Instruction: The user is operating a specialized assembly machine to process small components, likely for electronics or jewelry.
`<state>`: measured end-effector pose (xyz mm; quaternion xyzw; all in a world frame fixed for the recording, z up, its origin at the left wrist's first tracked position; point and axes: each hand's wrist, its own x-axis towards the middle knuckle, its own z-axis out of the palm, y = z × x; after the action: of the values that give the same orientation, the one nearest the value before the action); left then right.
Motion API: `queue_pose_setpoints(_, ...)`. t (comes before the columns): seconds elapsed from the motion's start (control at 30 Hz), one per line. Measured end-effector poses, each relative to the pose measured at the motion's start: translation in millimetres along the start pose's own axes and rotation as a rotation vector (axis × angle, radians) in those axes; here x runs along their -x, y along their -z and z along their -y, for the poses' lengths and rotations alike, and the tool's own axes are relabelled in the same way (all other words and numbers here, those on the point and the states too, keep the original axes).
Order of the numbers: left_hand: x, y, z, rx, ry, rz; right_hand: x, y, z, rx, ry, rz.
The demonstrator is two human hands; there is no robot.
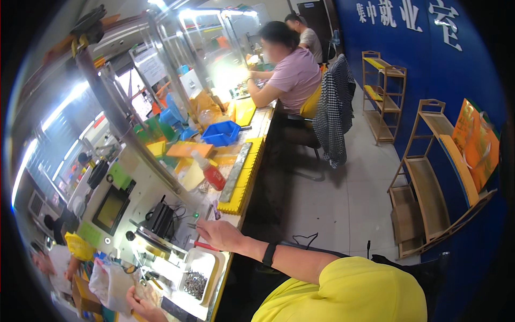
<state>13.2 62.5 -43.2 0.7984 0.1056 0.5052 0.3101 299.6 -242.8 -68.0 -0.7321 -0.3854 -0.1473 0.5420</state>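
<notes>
My right hand [221, 235], with a black band on its wrist, reaches across the bench edge. Its fingers are curled together, and whatever they hold is too small to make out. Beneath it lies a tool with a red handle [205, 246]; a small purple item [216, 210] is just beyond. My left hand [144, 306] is low in the picture, its fingers bent around something pale and hard to make out. Between the hands a white tray [213, 276] carries a heap of small dark metal parts [195, 284]. A bright lamp lights this spot.
A red squeeze bottle [214, 177], a yellow interlocking mat [252, 172] with a grey strip, and a blue bin [221, 133] stand farther along the bench. A metal post [153, 161] rises there. A person in pink [298, 72] sits beyond. Wooden shelves [426, 182] line the blue wall.
</notes>
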Motion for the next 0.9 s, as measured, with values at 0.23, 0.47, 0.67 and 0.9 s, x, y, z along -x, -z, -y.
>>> queue_pose_setpoints(0.23,-8,-4,-64,0.183,0.171,-0.034,-3,-10,-19,-0.203,-0.023,0.041)
queue_pose_setpoints(0.47,-32,-27,-131,-0.415,0.018,0.145,-29,91,102,-0.826,-0.567,0.646)
queue_pose_setpoints(0.67,-41,-36,-127,-0.586,-0.076,0.099,2,11,147,-1.061,-0.710,0.973)
queue_pose_setpoints(0.9,-49,-48,-129,-0.660,-0.152,0.063,-5,-47,152,-1.183,-0.868,0.708)
